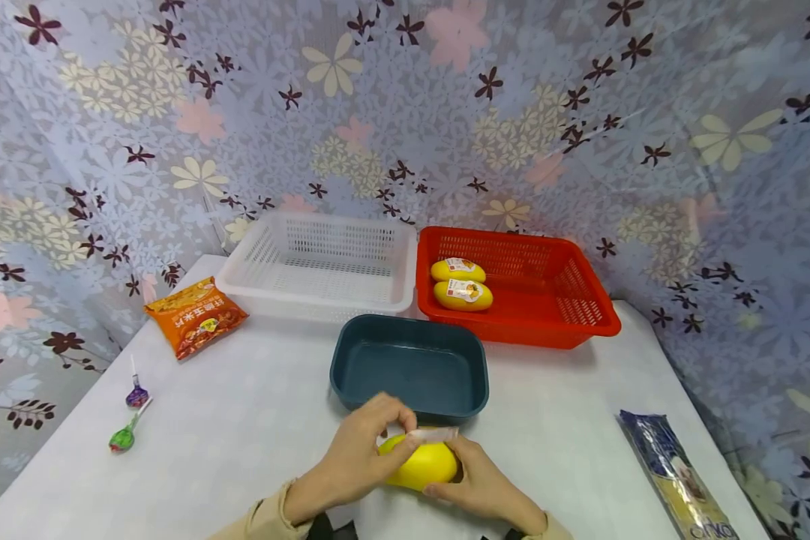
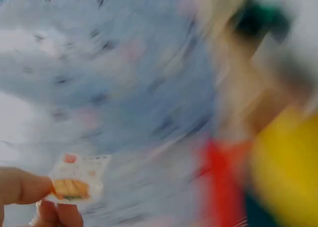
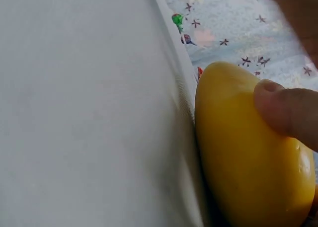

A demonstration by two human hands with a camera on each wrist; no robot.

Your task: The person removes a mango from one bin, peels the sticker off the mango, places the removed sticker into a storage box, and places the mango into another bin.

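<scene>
"What do we have in our hands?"
"Our right hand (image 1: pixel 482 480) grips a smooth, glossy yellow oval fruit (image 1: pixel 421 472), and our left hand (image 1: pixel 361 450) pinches a small white printed label (image 1: pixel 439 434) just above it."
"Where is the fruit?"
"Between our hands, on our side of the dark teal rectangular plastic tub (image 1: pixel 412 375); whether it rests on the white tabletop (image 1: pixel 243 450), we can't tell."
"How will it handle?"
"We judge it firm but bruisable, with some weight and a slippery skin, so we cup its wide middle without squeezing."
"And the label?"
"Thin, light and probably sticky-backed; we take it by an edge, gently, because it could tear."
</scene>
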